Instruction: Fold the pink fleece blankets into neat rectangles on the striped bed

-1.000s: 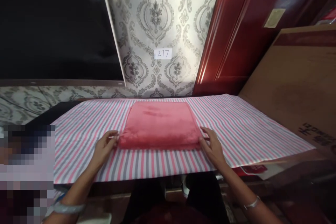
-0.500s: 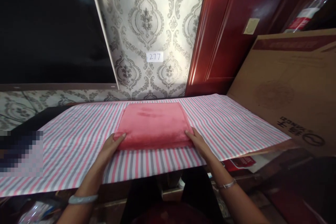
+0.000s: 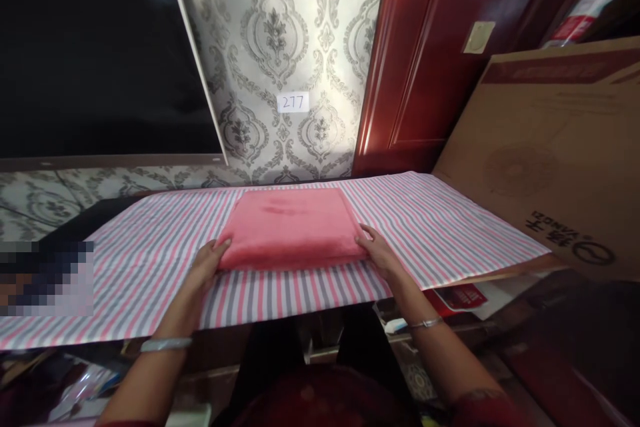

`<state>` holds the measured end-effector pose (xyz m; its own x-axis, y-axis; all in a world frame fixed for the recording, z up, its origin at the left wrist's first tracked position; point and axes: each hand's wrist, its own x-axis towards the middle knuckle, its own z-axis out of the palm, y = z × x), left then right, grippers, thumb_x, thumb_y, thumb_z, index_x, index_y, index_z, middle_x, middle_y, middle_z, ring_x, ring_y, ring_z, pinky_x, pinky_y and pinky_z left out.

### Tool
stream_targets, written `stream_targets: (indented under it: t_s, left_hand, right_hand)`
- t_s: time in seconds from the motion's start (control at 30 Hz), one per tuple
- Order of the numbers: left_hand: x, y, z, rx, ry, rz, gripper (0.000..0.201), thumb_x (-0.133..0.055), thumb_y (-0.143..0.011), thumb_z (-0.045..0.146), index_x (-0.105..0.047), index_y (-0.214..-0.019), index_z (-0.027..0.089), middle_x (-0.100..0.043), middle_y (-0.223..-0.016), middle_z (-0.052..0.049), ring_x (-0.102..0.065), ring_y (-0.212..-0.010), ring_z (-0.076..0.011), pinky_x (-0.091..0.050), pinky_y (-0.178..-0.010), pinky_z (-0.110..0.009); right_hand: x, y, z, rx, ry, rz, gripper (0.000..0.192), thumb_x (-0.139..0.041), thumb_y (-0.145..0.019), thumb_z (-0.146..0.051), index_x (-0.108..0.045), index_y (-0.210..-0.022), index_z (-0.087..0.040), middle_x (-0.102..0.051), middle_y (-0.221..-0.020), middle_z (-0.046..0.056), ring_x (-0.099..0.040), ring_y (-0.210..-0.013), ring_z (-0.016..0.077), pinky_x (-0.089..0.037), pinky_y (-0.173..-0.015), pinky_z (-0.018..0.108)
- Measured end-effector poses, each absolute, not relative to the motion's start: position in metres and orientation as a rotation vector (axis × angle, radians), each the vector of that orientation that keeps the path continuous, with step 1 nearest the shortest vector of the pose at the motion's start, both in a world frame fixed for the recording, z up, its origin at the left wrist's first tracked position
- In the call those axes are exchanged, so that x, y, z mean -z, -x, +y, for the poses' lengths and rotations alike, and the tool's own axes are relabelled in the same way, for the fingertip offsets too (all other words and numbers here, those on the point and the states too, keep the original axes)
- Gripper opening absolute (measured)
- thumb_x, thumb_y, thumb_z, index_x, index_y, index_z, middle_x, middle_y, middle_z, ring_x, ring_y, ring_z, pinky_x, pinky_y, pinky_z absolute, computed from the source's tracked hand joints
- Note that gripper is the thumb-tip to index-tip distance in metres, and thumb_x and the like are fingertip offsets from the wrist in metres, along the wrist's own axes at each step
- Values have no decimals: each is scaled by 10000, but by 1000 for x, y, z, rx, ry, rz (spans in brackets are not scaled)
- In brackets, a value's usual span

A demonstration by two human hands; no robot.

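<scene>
A folded pink towel point(image 3: 295, 223) with a soft, plush surface lies flat on the striped tablecloth point(image 3: 430, 233). Dark smudge-like marks show near its back edge. At its front left corner, my left hand point(image 3: 206, 263) grips it, thumb on top and the other fingers mostly hidden at the side. My right hand point(image 3: 380, 252) holds the opposite front corner, its thumb against the towel and its index finger stretched along the side edge. The towel's front fold looks thick and rounded.
A large cardboard box point(image 3: 545, 160) stands at the right with a plastic bottle point(image 3: 580, 20) above it. Behind the table hangs a dark screen point(image 3: 100, 53). A paper label reading 277 point(image 3: 293, 102) is on the wall. Items lie beneath the table.
The view has shifted, so the table sits slightly higher in the picture. My right hand's fingers have loosened and spread a little at the towel's edge. The towel stays flat.
</scene>
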<state>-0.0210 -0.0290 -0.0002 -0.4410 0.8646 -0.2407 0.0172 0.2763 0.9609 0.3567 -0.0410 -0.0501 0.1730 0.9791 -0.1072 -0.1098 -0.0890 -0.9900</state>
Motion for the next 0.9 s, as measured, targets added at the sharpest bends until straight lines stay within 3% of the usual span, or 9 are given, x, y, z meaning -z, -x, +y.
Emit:
stream_targets:
  t_s: [0.1,0.3,0.37,0.47,0.6,0.67,0.77,0.9]
  left_hand:
    - [5,24,-35,-1217,-874,1767,678,-700,-826,338,-460,-1430,148,-675,-1155,-141,-667,-770,-176,-483,-497,-225]
    - [22,44,-32,-989,-1023,1768,627,-694,-800,505,-567,-1298,144,-708,-825,-87,-621,-533,-173,-449,-419,-252]
    - [20,58,-23,-986,-1117,1783,669,-688,-767,589,-597,-1257,143,-733,-874,-109,-687,-637,-223,-527,-505,-299]
    - [6,67,0,-1054,-1327,1977,765,-607,-802,617,-517,-1383,129,-714,-1170,-166,-712,-1012,-303,-587,-816,-396]
    - [-34,23,47,-854,-1962,1997,698,-433,-923,476,-390,-1503,90,-447,-1540,-183,-437,-1417,-284,-361,-1162,-408]
    - [-53,-17,73,-538,-2226,2022,675,-362,-959,426,-342,-1525,58,-369,-1584,-193,-351,-1469,-268,-304,-1191,-412]
    - [-64,-65,104,-434,-2275,2047,690,-422,-947,454,-353,-1528,87,-334,-1599,-202,-274,-1498,-321,-256,-1197,-510]
    - [-33,-79,118,-313,-2333,2111,651,-388,-967,501,-370,-1536,186,-282,-1629,-167,-171,-1526,-352,-130,-1197,-619]
  right_hand:
    - [60,-361,-47,-1132,1284,-1011,813,-734,-678,-447,-459,-1390,-167,-666,-791,9,-625,-686,190,-477,-614,275]
    - [75,-372,-57,-1063,1438,-1247,839,-621,-794,-575,-385,-1497,-182,-688,-907,51,-664,-774,213,-516,-683,323]
    - [74,-382,-54,-1025,1492,-1326,840,-586,-821,-605,-368,-1520,-191,-697,-990,83,-683,-859,239,-534,-745,357]
    - [60,-389,-31,-701,1554,-1465,784,-533,-849,-601,-412,-1504,-188,-643,-1262,155,-616,-1159,316,-501,-946,461]
    - [8,-351,31,-190,1503,-1760,633,-408,-943,-460,-434,-1495,-151,-492,-1484,165,-419,-1393,311,-324,-1146,515]
    - [-22,-316,62,-88,1595,-1878,612,-383,-977,-402,-388,-1526,-134,-410,-1549,165,-339,-1447,295,-298,-1163,490]
    - [-46,-274,92,-64,1816,-1938,574,-367,-1018,-398,-342,-1558,-204,-301,-1615,126,-216,-1497,310,-242,-1166,545]
    - [-21,-260,102,-56,1938,-2005,546,-354,-1037,-460,-407,-1527,-224,-334,-1601,122,-208,-1493,327,-167,-1172,572]
